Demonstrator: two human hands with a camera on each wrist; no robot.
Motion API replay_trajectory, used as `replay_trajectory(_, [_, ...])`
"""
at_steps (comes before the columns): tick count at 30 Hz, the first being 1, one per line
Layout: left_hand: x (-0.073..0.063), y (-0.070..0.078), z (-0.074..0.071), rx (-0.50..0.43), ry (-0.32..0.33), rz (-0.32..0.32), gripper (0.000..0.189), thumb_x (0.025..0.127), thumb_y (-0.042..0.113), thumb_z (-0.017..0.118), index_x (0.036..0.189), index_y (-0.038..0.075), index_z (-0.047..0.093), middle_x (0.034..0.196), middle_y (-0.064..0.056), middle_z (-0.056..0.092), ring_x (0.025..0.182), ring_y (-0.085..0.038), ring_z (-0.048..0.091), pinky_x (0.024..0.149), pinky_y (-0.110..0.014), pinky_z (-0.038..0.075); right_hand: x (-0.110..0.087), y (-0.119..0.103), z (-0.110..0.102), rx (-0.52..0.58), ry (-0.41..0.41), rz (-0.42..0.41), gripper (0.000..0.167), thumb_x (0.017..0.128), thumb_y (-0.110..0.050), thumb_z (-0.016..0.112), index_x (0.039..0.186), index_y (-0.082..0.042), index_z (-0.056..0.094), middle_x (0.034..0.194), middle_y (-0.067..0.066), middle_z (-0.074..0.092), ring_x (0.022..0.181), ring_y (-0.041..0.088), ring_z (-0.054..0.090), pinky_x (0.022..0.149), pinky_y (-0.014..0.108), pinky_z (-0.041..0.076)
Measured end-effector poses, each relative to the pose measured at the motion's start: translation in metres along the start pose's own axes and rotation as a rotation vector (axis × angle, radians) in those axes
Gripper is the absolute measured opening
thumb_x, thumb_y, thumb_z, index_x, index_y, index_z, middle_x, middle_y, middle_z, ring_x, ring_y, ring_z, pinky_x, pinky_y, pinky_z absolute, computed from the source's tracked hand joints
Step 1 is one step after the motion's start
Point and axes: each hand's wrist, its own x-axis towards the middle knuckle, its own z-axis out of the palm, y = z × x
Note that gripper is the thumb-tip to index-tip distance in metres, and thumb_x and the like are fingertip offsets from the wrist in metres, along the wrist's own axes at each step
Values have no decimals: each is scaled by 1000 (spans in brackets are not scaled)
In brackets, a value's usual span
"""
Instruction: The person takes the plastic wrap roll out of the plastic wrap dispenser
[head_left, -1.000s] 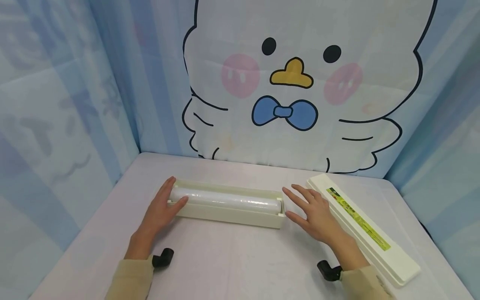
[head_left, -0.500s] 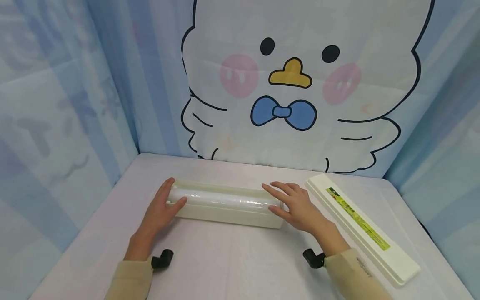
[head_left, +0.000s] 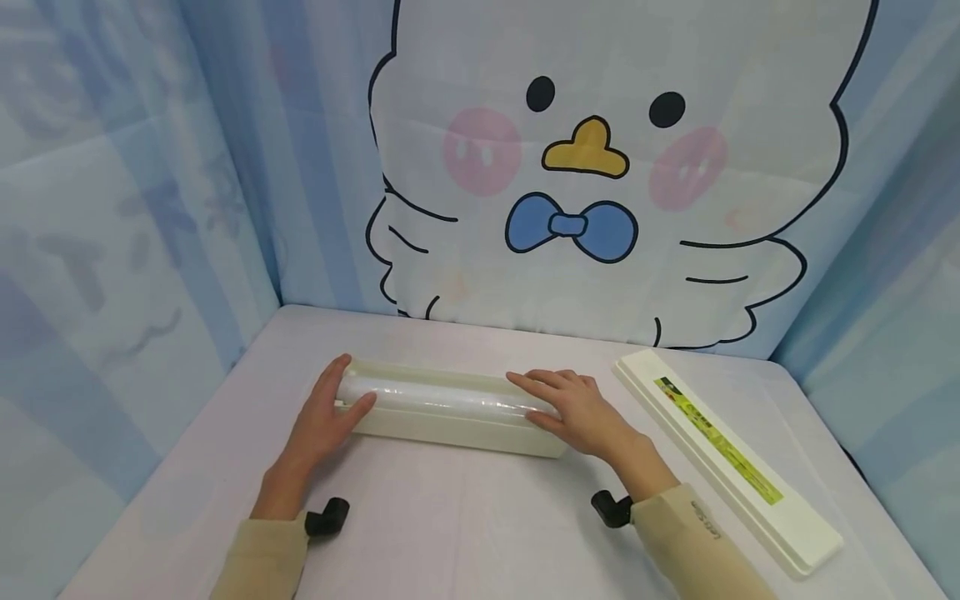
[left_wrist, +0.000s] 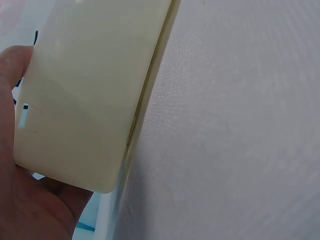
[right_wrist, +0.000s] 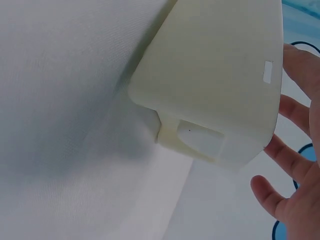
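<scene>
A long cream dispenser box [head_left: 450, 432] lies on the table, with a shiny clear roll of cling film [head_left: 442, 398] inside it. At its left end my left hand [head_left: 322, 425] grips the box, thumb over the front rim and fingers round the end. The left wrist view has that thumb at the top edge of the box wall [left_wrist: 90, 100]. My right hand [head_left: 581, 412] is over the right end of the roll, fingers spread and relaxed. In the right wrist view its fingers are close to the rim of the box end [right_wrist: 210, 75].
A long white lid [head_left: 810, 533] with a green and yellow label lies slantwise on the right side of the white-covered table [head_left: 465, 533]. Behind the table hangs a curtain [head_left: 465, 275] with a cartoon bird; blue curtains [head_left: 112, 250] flank both sides.
My right hand has moved left from beside the box's right end to over the roll. My left hand, the box and the lid have stayed in place.
</scene>
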Motion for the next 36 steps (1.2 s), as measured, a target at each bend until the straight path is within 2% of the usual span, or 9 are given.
replay_trajectory(12, [0, 0, 1, -11, 2, 6, 80, 100, 33, 63, 159, 1, 21, 164, -24, 17, 150, -42, 16, 118, -59, 14, 5, 0, -3, -69, -137, -4, 54, 96, -24, 71, 148, -26, 55, 138, 6, 60, 125, 32, 52, 99, 55, 38])
replay_trajectory(18, [0, 0, 1, -7, 4, 5, 80, 100, 34, 64, 159, 1, 21, 164, -23, 17, 150, -42, 16, 118, -60, 14, 6, 1, -4, -136, -179, -8, 53, 94, -21, 74, 145, -29, 58, 132, 0, 64, 119, 29, 55, 93, 52, 39])
replay_trajectory(25, [1, -1, 0, -3, 2, -3, 81, 100, 34, 64, 159, 1, 20, 164, -23, 17, 149, -42, 17, 118, -60, 15, 7, 2, -3, -159, -179, -17, 56, 92, -19, 76, 144, -31, 59, 129, -3, 66, 119, 27, 55, 91, 51, 38])
replay_trajectory(36, [0, -2, 0, -8, 3, -5, 81, 99, 34, 64, 159, 1, 21, 163, -24, 18, 149, -43, 18, 117, -61, 16, 7, 2, -6, -174, -133, -52, 52, 93, -22, 76, 142, -32, 61, 124, -5, 67, 124, 31, 45, 102, 58, 32])
